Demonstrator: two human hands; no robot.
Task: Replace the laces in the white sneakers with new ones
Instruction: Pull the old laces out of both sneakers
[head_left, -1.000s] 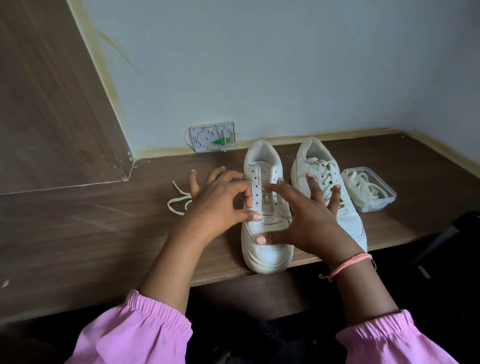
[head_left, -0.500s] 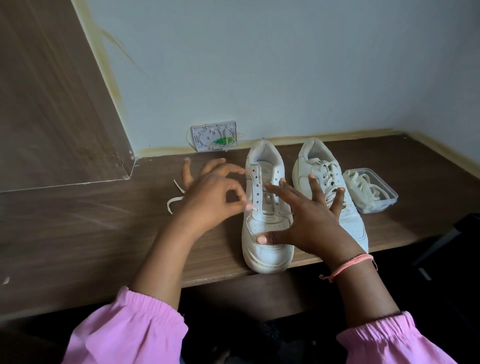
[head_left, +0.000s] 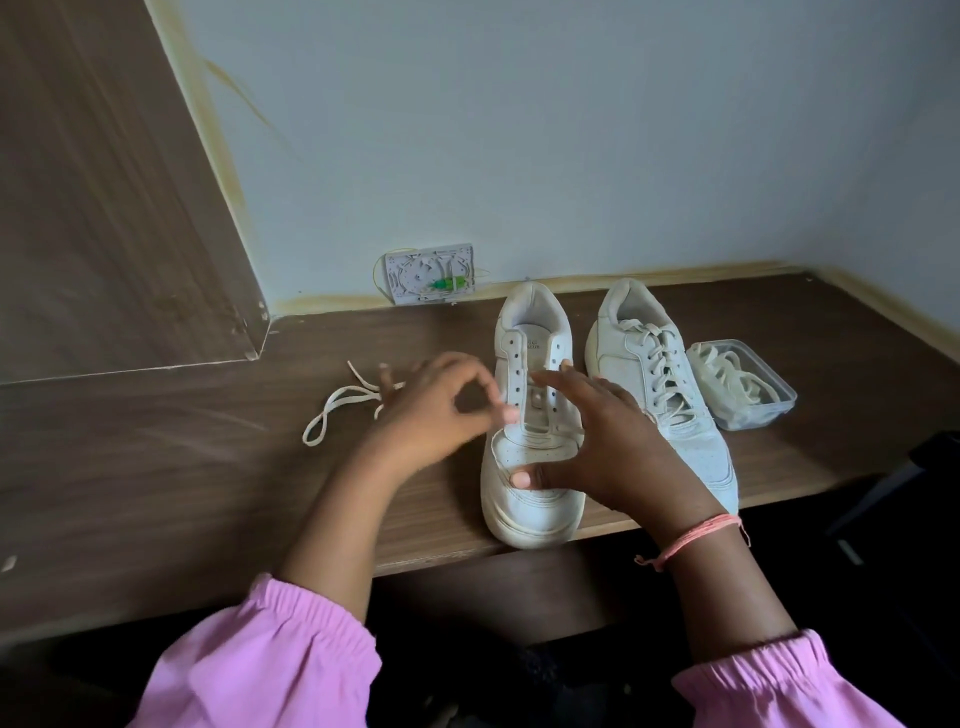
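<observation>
Behind blurred left hand (head_left: 431, 410), old lace (head_left: 337, 410) part-hidden, pinch unclear; right hand (head_left: 613, 447) spread.

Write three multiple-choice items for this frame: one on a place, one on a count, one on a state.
1. Where does the clear box of laces stand?
A. right of the laced sneaker
B. left of the loose lace
C. on the floor

2. How many sneakers are on the shelf?
A. one
B. two
C. three

3. What state is the sneaker under the hands in?
A. fully laced
B. most eyelets empty
C. lying upside down

Key: 1 A, the box sits just beyond the laced sneaker. 2 B, a pair stands side by side. 3 B, the near sneaker shows bare upper eyelets, with a loose lace lying to its left.
</observation>
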